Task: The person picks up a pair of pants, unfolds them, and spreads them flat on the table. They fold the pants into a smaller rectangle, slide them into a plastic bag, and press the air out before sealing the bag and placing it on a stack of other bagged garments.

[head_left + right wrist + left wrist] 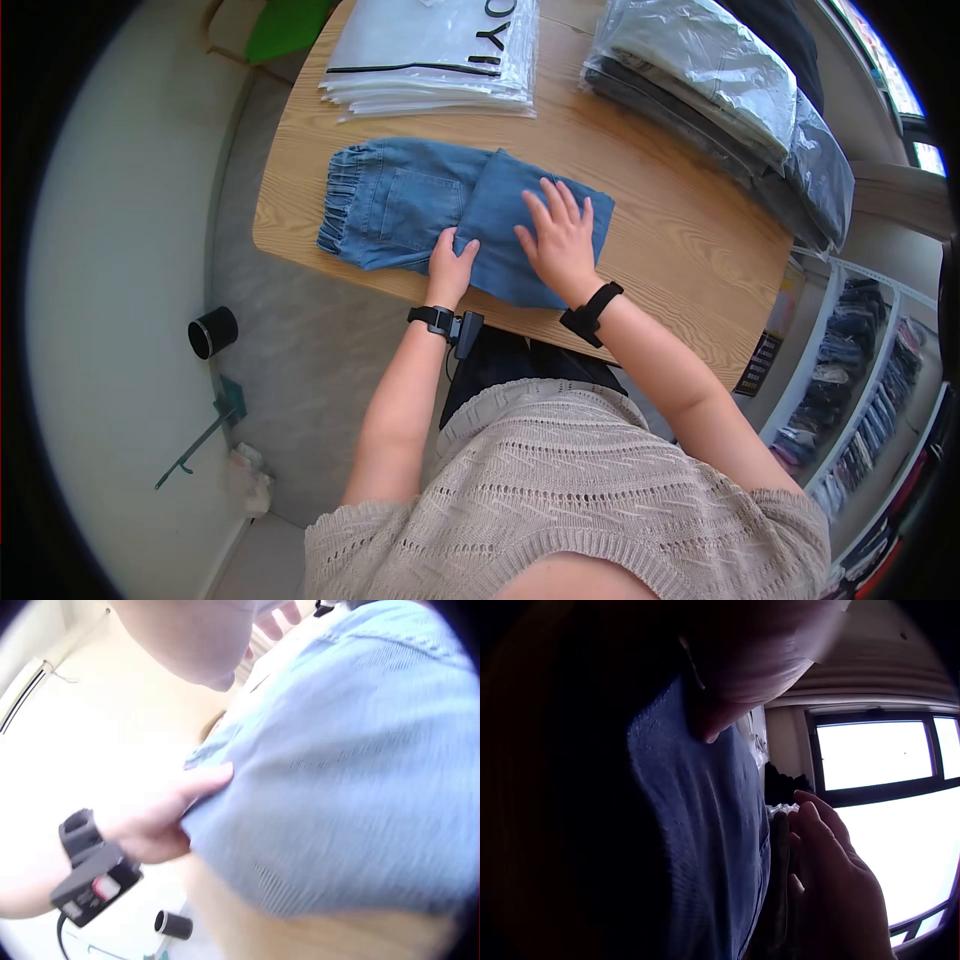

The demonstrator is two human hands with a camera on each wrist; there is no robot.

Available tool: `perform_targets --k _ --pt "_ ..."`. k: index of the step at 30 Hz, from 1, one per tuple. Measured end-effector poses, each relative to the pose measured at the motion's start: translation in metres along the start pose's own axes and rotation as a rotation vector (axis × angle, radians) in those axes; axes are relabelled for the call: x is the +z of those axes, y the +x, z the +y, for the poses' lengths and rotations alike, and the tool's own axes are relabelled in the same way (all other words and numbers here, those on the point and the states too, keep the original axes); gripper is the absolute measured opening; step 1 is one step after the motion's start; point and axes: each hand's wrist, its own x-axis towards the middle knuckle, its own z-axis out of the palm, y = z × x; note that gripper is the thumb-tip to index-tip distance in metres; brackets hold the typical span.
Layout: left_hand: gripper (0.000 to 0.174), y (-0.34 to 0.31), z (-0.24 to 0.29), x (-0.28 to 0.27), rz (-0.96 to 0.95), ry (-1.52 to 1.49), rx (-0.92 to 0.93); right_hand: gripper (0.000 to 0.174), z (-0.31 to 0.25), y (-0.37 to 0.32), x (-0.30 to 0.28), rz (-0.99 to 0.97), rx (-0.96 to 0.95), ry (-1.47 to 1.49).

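Blue denim jeans (420,195) with an elastic waistband (342,195) lie folded on the wooden table, waistband at the left, the legs doubled over at the right. At the near edge of the fold, my left hand (450,272) pinches the denim; the right wrist view shows its thumb on top of the cloth and the other fingers partly hidden under it. Over the folded legs is my right hand (562,240), its fingers spread and straight. In the left wrist view the right hand (840,889) appears beyond the denim (705,817).
A stack of clear plastic bags (430,60) with black lettering lies at the table's far side. Bagged folded garments (715,100) are piled at the far right. Shelves of clothes (850,370) stand to the right, and a black cylinder (213,332) is by the left wall.
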Motion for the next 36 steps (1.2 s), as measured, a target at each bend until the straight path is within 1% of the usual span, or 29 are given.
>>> perform_targets --k 1,2,3,4,5,6,7,8,9,11,12,13,14,15,16,17,19,20,21,23,25,27,29,30,31,32,34,35,36 --pt "0.031 0.001 0.009 -0.007 -0.005 -0.001 0.023 0.051 -0.01 -0.012 0.005 -0.09 -0.02 -0.004" --pt "0.029 -0.001 0.017 -0.021 0.075 0.012 0.038 0.052 -0.018 -0.022 0.012 -0.149 -0.008 -0.011" --pt "0.027 0.002 0.024 -0.038 0.223 0.088 0.128 0.054 -0.021 -0.028 0.021 -0.208 0.005 -0.019" --pt "0.029 0.009 0.016 -0.059 0.4 0.265 0.216 0.054 -0.019 -0.03 0.029 -0.209 0.005 -0.016" --pt "0.035 0.018 0.008 -0.083 0.583 0.54 0.281 0.055 -0.016 -0.032 0.037 -0.219 -0.005 -0.042" --pt "0.044 0.025 0.001 -0.103 0.667 0.574 0.179 0.057 -0.015 -0.035 0.042 -0.229 -0.013 -0.065" --pt "0.054 0.039 -0.025 -0.122 0.713 0.649 0.061 0.057 -0.015 -0.036 0.044 -0.229 -0.004 -0.058" --pt "0.06 0.049 -0.037 -0.135 0.76 0.735 -0.014 0.057 -0.015 -0.036 0.046 -0.227 -0.006 -0.061" --pt "0.06 0.059 -0.041 -0.15 0.753 0.741 -0.005 0.056 -0.015 -0.036 0.047 -0.225 -0.006 -0.067" --pt "0.06 0.074 -0.047 -0.177 0.234 0.418 -0.127 0.056 -0.015 -0.036 0.047 -0.238 0.009 -0.064" --pt "0.054 0.08 -0.047 -0.181 0.186 0.259 -0.129 0.056 -0.014 -0.037 0.047 -0.231 -0.001 -0.061" --pt "0.054 0.083 -0.047 -0.182 0.178 0.261 -0.128 0.055 -0.013 -0.036 0.047 -0.22 -0.014 -0.058" --pt "0.051 0.086 -0.046 -0.187 0.126 0.087 -0.272 0.054 -0.012 -0.036 0.046 -0.222 -0.016 -0.057" --pt "0.048 0.087 -0.033 -0.192 0.073 -0.087 -0.414 0.054 -0.012 -0.036 0.045 -0.221 -0.008 -0.055" --pt "0.04 0.084 -0.013 -0.197 -0.005 -0.161 -0.527 0.054 -0.012 -0.036 0.045 -0.217 -0.015 -0.053" --pt "0.04 0.08 0.002 -0.2 -0.009 -0.156 -0.523 0.053 -0.012 -0.036 0.044 -0.211 -0.023 -0.051" --pt "0.033 0.076 0.027 -0.204 -0.017 -0.344 -0.323 0.053 -0.01 -0.035 0.045 -0.206 -0.024 -0.054" --pt "0.028 0.072 0.04 -0.201 -0.026 -0.428 -0.271 0.053 -0.01 -0.037 0.045 -0.211 -0.03 -0.057" --pt "0.028 0.069 0.049 -0.198 -0.032 -0.421 -0.268 0.053 -0.01 -0.038 0.045 -0.207 -0.023 -0.054" --pt "0.026 0.065 0.066 -0.192 -0.03 -0.48 -0.153 0.052 -0.01 -0.038 0.044 -0.202 -0.04 -0.068" --pt "0.024 0.073 0.056 -0.199 -0.006 -0.443 -0.132 0.052 -0.01 -0.039 0.042 -0.216 -0.034 -0.072" --pt "0.02 0.082 0.034 -0.213 0.013 -0.278 -0.315 0.052 -0.008 -0.036 0.041 -0.227 -0.028 -0.073" --pt "0.017 0.094 -0.005 -0.22 -0.002 -0.214 -0.31 0.052 -0.007 -0.037 0.042 -0.252 -0.023 -0.077" --pt "0.019 0.1 -0.032 -0.222 0.008 -0.048 -0.296 0.052 -0.006 -0.039 0.042 -0.255 -0.016 -0.063" --pt "0.02 0.101 -0.047 -0.225 0.021 0.116 -0.281 0.052 -0.004 -0.039 0.04 -0.263 -0.039 -0.072" --pt "0.02 0.097 -0.05 -0.224 0.025 0.124 -0.283 0.052 -0.002 -0.036 0.04 -0.268 -0.066 -0.084" --pt "0.023 0.082 -0.051 -0.208 0.231 0.58 0.072 0.052 -0.002 -0.034 0.04 -0.275 -0.07 -0.086" --pt "0.023 0.072 -0.047 -0.204 0.231 0.584 0.067 0.052 -0.001 -0.035 0.04 -0.282 -0.072 -0.098" --pt "0.025 0.061 -0.033 -0.202 0.321 0.702 0.253 0.052 -0.001 -0.035 0.039 -0.284 -0.071 -0.098"
